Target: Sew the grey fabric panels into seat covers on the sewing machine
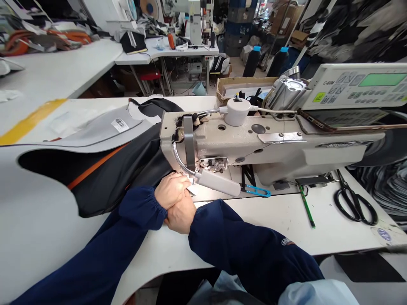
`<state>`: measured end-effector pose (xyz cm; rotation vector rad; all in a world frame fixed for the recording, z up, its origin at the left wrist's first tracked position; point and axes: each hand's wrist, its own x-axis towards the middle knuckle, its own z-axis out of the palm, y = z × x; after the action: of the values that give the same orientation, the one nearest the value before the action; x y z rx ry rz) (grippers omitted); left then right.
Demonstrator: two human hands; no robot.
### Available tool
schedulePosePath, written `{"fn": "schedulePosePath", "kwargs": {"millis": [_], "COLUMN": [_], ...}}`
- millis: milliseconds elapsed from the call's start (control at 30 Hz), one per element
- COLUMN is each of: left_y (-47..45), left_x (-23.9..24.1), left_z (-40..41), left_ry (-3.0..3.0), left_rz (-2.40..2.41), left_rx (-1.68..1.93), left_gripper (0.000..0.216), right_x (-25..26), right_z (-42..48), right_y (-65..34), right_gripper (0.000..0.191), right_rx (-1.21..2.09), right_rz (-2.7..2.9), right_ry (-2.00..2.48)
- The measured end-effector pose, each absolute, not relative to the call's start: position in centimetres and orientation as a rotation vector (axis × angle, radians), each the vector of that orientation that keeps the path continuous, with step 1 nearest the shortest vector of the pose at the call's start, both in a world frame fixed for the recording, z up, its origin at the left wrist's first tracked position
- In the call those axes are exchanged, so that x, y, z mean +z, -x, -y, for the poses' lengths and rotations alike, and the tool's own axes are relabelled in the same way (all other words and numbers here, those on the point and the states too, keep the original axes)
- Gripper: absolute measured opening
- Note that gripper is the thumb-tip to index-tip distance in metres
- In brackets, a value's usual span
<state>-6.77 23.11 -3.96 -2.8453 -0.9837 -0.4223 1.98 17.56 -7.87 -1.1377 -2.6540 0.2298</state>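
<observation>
Both my hands work close together at the needle area of a beige industrial sewing machine (pixel 254 140). My left hand (pixel 171 188) lies on top, fingers curled down onto a small white piece at the presser foot. My right hand (pixel 181 214) sits just under it, fingers tucked out of sight. Black fabric with an orange stripe (pixel 104 169) spreads to the left of the machine, under a grey panel with a barcode label (pixel 120 125). A white lamp on a flexible neck (pixel 218 183) hangs over the needle plate.
Blue-handled thread snips (pixel 257 191), a green pencil (pixel 307 207) and black scissors (pixel 354 199) lie on the white table to the right. The machine's control panel (pixel 359 87) stands at the far right. Other workbenches and sewing machines (pixel 178 42) fill the background.
</observation>
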Motion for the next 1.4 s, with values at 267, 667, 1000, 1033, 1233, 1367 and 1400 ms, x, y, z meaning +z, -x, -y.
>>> {"fn": "schedulePosePath", "kwargs": {"millis": [267, 667, 1000, 1033, 1233, 1367, 1400], "left_y": [6.7, 6.7, 6.9, 7.2, 12.5, 17.6, 18.7], "left_x": [-3.8, -3.6, -3.6, -3.2, -0.5, -1.4, -1.9], "left_z": [-23.0, -22.7, -22.2, -22.0, -18.4, -16.1, -15.7], "left_ry": [2.854, 2.891, 2.946, 2.923, 2.584, 2.517, 2.532], "left_rz": [1.046, 1.060, 1.109, 1.104, 1.384, 1.831, 1.926], "left_rx": [-0.323, -0.315, -0.198, -0.181, 0.050, 0.289, 0.242], "left_gripper": [0.031, 0.029, 0.023, 0.023, 0.049, 0.042, 0.042], "right_x": [-6.6, -6.8, -8.6, -8.9, -9.8, -9.7, -9.6], "right_z": [-17.5, -17.2, -16.3, -16.2, -14.1, -11.8, -11.2], "right_y": [-2.1, -2.3, -1.9, -2.0, -4.0, -5.5, -5.8], "right_gripper": [0.042, 0.039, 0.045, 0.043, 0.042, 0.036, 0.035], "right_rx": [0.246, 0.211, 0.226, 0.207, 0.025, 0.008, 0.010], "right_rz": [2.706, 2.678, 2.426, 2.395, 2.402, 2.415, 2.415], "right_ry": [1.197, 1.187, 1.286, 1.275, 1.105, 1.103, 1.105]}}
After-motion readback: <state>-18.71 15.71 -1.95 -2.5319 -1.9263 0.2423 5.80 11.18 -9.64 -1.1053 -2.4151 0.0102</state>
